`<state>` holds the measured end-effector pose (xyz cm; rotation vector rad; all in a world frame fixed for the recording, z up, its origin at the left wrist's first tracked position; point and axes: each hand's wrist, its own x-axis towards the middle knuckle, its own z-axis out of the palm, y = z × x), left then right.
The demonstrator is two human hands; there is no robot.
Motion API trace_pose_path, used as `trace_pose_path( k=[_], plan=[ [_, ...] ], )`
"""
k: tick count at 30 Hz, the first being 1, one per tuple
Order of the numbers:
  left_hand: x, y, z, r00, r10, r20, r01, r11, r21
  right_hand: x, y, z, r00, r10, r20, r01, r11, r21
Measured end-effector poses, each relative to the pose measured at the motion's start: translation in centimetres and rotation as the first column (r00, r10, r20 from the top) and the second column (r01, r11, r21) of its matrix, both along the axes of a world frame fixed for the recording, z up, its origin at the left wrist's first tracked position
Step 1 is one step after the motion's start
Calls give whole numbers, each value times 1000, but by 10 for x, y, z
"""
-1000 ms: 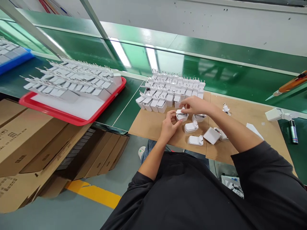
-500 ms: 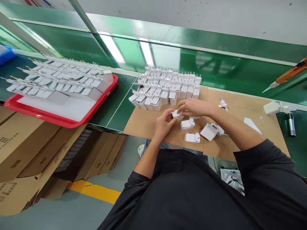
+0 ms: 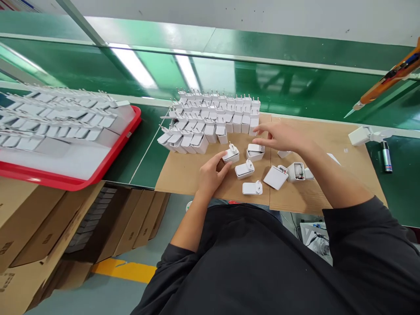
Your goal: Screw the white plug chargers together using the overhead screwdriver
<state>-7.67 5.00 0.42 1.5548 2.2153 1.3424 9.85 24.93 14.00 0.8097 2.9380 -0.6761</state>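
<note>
Thumb and fingers of my left hand are around the near left end of a white charger whose plug points up. My right hand has its thumb and fingers apart over another white charger, whose top piece sits tilted on its case; whether it touches is unclear. Nearer my body lie a white charger with its plug up and a flat white plug piece. To their right are a square white case and an opened case with parts inside.
Rows of white chargers stand at the back of the cardboard sheet. A red tray of chargers is at left. An orange tool hangs at upper right, above a small can.
My right hand has left the charger my left hand is at and opened over another one to the right. The whole view has shifted, with the tray now further left.
</note>
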Motion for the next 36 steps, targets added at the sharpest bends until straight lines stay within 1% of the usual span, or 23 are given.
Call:
trace_pose_path(
  k=[2, 4, 6, 8, 10, 13, 16, 19, 21, 25, 29, 31, 33, 34, 35, 36],
  plan=[
    [1, -1, 8, 997, 20, -75, -14, 997, 82, 2, -1, -6, 998, 48, 31, -47, 998, -38],
    [3, 3, 21, 986, 69, -153, -45, 987, 155, 2, -2, -11, 990, 127, 62, -125, 991, -38],
    [6, 11, 35, 975, 76, -208, -43, 987, 155, 1, -2, -14, 977, 200, 74, -200, 980, -11],
    [9, 22, 50, 969, 12, -245, 13, 995, 99, 1, -2, -15, 960, 271, 67, -274, 961, 44],
    [11, 35, 62, 958, -96, -272, 105, 994, 20, 2, -2, -16, 941, 333, 58, -338, 934, 112],
    [10, 52, 74, 921, -244, -305, 222, 969, -106, 4, -3, -18, 914, 399, 75, -406, 898, 171],
    [5, 65, 77, 886, -341, -313, 276, 932, -235, 5, -3, -19, 898, 432, 81, -439, 880, 181],
    [0, 71, 73, 863, -412, -293, 305, 886, -348, 4, -2, -21, 888, 455, 60, -458, 873, 166],
    [-1, 73, 70, 850, -442, -288, 315, 863, -394, 4, -1, -22, 885, 464, 45, -466, 873, 145],
    [0, 75, 66, 829, -475, -295, 339, 847, -410, 3, 1, -23, 876, 481, 24, -481, 871, 102],
    [0, 77, 66, 807, -489, -331, 342, 844, -413, 0, -3, -27, 871, 491, 25, -491, 869, 52],
    [-1, 77, 66, 798, -492, -349, 340, 845, -413, 1, -5, -27, 877, 481, 26, -481, 875, 58],
    [-2, 75, 67, 792, -491, -363, 334, 846, -415, 8, -4, -21, 891, 454, -6, -452, 888, 83],
    [-3, 74, 68, 789, -490, -371, 330, 847, -417, 14, -1, -17, 909, 415, -48, -409, 907, 96],
    [-5, 74, 69, 787, -488, -378, 326, 848, -417, 21, 3, -11, 934, 343, -105, -332, 937, 109],
    [-5, 73, 72, 783, -488, -385, 328, 851, -410, 29, 8, -5, 959, 236, -157, -219, 968, 119]
  ],
)
